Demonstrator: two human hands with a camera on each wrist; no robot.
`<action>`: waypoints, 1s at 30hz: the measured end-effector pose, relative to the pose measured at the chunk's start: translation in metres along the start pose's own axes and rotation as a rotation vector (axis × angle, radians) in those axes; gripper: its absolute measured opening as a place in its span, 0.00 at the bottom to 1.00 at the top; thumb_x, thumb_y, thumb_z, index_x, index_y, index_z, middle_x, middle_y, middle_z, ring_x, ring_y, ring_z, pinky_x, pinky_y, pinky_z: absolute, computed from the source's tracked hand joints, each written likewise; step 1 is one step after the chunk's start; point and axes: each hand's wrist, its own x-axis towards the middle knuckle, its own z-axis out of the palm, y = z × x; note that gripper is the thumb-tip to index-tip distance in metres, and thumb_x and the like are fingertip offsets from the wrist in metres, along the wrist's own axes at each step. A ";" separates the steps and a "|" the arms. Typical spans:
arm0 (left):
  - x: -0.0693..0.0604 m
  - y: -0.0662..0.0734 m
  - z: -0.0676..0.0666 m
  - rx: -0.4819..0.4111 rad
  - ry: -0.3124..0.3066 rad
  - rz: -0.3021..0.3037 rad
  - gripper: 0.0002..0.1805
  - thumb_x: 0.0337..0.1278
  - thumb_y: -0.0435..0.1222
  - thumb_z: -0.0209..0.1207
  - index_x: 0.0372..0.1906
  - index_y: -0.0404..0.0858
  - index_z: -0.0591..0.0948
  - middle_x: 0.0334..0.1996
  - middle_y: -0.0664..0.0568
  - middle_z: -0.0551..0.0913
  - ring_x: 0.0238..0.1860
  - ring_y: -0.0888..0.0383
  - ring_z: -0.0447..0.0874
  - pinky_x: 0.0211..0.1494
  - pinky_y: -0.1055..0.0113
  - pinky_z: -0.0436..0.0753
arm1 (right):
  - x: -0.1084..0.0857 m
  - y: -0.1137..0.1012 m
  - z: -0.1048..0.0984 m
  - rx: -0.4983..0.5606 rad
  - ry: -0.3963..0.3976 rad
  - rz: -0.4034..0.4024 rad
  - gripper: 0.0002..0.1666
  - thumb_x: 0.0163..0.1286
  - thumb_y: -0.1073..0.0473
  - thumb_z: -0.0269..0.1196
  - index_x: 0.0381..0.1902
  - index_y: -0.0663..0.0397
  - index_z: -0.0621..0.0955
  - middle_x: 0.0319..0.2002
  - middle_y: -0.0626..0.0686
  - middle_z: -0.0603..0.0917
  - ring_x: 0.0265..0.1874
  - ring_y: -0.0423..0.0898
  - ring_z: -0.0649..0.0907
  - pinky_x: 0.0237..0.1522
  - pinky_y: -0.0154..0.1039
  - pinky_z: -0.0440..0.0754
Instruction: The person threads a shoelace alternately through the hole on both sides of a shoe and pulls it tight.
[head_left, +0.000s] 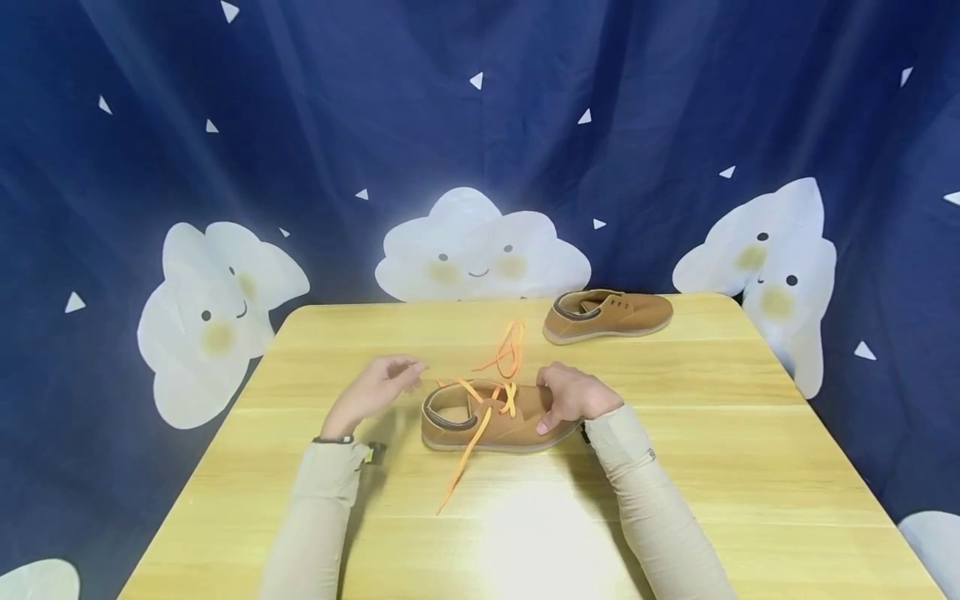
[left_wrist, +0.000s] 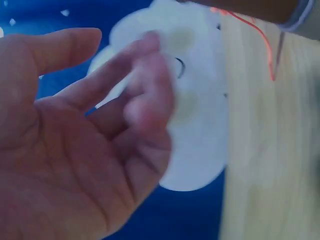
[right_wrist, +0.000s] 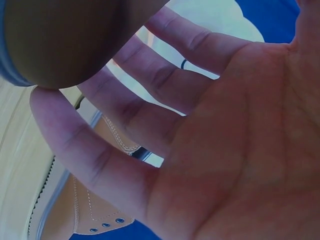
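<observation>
A brown lace-up shoe [head_left: 528, 429] lies sole down on the table, toe to the right. My right hand [head_left: 573, 392] grips its toe, the thumb on the near side; in the right wrist view the fingers reach around the toe [right_wrist: 70, 45]. An orange shoelace [head_left: 480, 433] runs through the eyelets, and one end trails down over the near side onto the table. My left hand [head_left: 382, 383] hovers left of the shoe's heel, apart from it. In the left wrist view its fingers [left_wrist: 150, 90] are loosely bent, blurred, with nothing seen between them.
Behind the held shoe, an orange lace [head_left: 512, 350] lies looped on the wooden table [head_left: 337, 533]; whether it joins the shoe's lace I cannot tell. A second brown shoe [head_left: 626, 317], no lace visible, stands near the back edge. A dark blue curtain [head_left: 525, 142] hangs behind.
</observation>
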 end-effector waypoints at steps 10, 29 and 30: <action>0.031 -0.037 0.034 -0.266 -0.279 -0.043 0.31 0.80 0.57 0.44 0.73 0.45 0.75 0.76 0.51 0.72 0.80 0.44 0.63 0.83 0.39 0.56 | 0.003 0.000 0.008 -0.008 -0.010 -0.012 0.47 0.47 0.52 0.84 0.63 0.62 0.78 0.63 0.61 0.79 0.62 0.58 0.80 0.64 0.55 0.80; 0.046 -0.016 0.039 -0.578 0.006 0.031 0.23 0.73 0.42 0.61 0.62 0.29 0.81 0.59 0.42 0.87 0.62 0.54 0.86 0.73 0.51 0.77 | 0.002 0.003 0.002 -0.001 0.003 0.006 0.46 0.46 0.52 0.84 0.62 0.60 0.79 0.64 0.61 0.79 0.63 0.59 0.79 0.63 0.57 0.80; 0.046 -0.014 0.039 -0.576 0.024 0.037 0.23 0.73 0.41 0.61 0.62 0.28 0.80 0.58 0.42 0.87 0.60 0.55 0.87 0.72 0.53 0.78 | 0.002 0.003 0.002 -0.001 0.005 0.005 0.46 0.46 0.53 0.84 0.62 0.60 0.79 0.64 0.61 0.79 0.63 0.59 0.79 0.63 0.57 0.80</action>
